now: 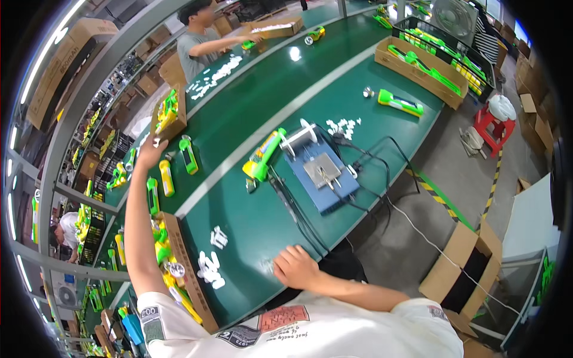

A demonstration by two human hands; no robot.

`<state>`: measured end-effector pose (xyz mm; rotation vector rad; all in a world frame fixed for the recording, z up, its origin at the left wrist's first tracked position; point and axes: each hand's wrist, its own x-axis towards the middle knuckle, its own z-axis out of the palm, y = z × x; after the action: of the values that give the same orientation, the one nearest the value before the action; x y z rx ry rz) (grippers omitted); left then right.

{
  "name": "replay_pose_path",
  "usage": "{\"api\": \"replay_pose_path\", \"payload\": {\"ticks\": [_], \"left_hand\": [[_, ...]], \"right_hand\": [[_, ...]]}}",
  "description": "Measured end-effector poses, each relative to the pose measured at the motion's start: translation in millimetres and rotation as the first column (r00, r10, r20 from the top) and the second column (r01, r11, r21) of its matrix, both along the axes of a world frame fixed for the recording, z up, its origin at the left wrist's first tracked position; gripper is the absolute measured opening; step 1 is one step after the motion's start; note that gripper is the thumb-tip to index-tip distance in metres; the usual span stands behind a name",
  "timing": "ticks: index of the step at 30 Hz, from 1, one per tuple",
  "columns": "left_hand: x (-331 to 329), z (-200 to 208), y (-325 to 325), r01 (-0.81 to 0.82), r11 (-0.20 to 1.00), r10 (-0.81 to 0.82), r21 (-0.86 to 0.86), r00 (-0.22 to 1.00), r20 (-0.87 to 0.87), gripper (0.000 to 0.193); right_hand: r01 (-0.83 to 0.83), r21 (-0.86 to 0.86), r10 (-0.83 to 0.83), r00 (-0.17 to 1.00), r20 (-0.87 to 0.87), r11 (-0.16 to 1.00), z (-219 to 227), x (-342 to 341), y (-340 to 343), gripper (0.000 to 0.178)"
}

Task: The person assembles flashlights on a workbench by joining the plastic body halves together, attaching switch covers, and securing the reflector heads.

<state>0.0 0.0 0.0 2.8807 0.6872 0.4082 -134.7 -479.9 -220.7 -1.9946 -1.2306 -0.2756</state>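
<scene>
My left hand is stretched out to the far left, its fingers apart beside a cardboard box of green and yellow flashlights. Something small and white shows by its fingertips. Near the table's front edge my right hand rests with curled fingers; whatever they may hold is hidden. Small clear pieces lie beside it. Ahead of it is a blue soldering station with a metal plate on top and a white spool holder. A soldering iron with a black cable lies to its left, beside an opened green and yellow flashlight.
White plastic parts lie in piles on the green table. A flashlight box stands at the left, another at the far right. Black cables hang over the right edge. A co-worker works across the belt.
</scene>
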Motion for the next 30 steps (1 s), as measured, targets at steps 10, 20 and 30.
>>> {"api": "replay_pose_path", "payload": {"ticks": [10,20,30], "left_hand": [[-187.2,-82.4,-372.6,0.571,0.722,-0.351,-0.391,0.789,0.504,0.014],[-296.8,-173.5,-452.2,0.465,0.827,-0.265,-0.315,0.817,0.511,0.009],[-253.8,-177.2,-426.4,0.460,0.854,-0.285,-0.244,0.806,0.519,0.008]], "right_hand": [[-0.140,0.239,0.160,0.985,-0.069,0.961,6.6,-23.9,-31.7,0.010],[-0.285,0.109,0.304,0.914,-0.269,0.952,-27.8,-69.0,-93.7,0.011],[-0.278,0.196,0.310,0.937,-0.162,0.940,-0.8,-51.2,-63.7,0.007]]}}
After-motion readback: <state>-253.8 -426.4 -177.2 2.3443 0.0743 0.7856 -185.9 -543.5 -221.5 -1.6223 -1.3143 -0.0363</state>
